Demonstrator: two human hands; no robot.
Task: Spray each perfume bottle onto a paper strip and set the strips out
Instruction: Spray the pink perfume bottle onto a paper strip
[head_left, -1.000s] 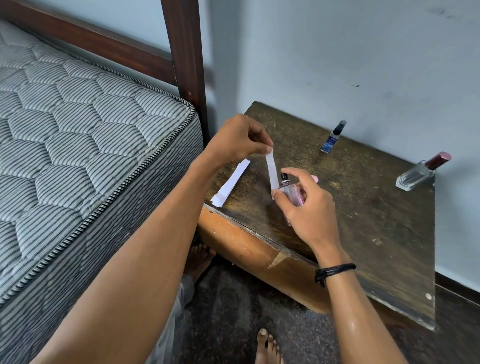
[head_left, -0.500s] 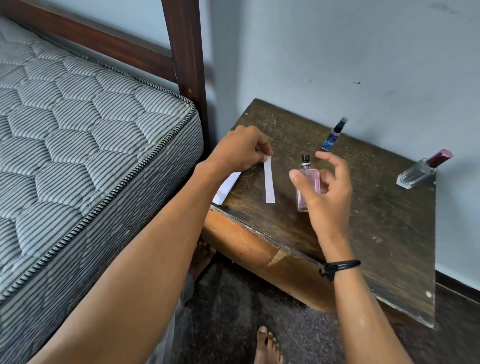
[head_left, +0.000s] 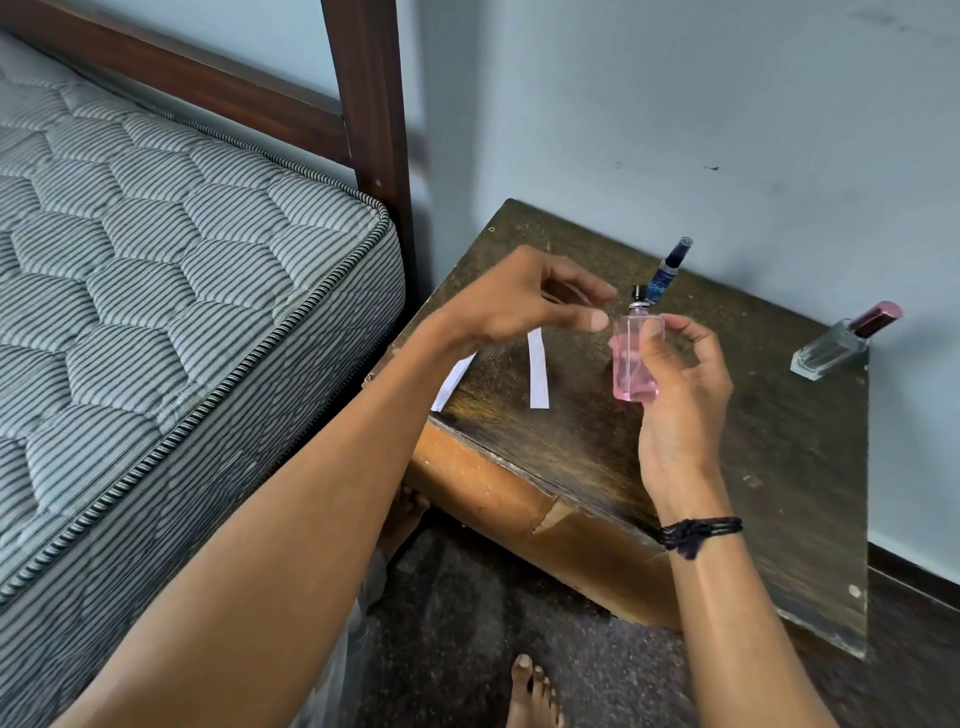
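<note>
My right hand grips a small pink perfume bottle upright above the wooden table; its black spray nozzle is bare. My left hand hovers just left of the nozzle, thumb and fingers blurred and slightly apart, with nothing visible in them. One white paper strip lies flat on the table below that hand. More white strips lie at the table's left edge, partly hidden by my left forearm. A thin blue spray bottle stands behind the pink one.
A clear bottle with a maroon cap stands at the table's far right by the wall. A striped mattress and dark wooden bedpost are close on the left. My bare feet are on the dark floor below.
My left hand let go of the strip, which now lies on the table, and moved right toward the bottle's top. My right hand raised the pink bottle and turned it upright.
</note>
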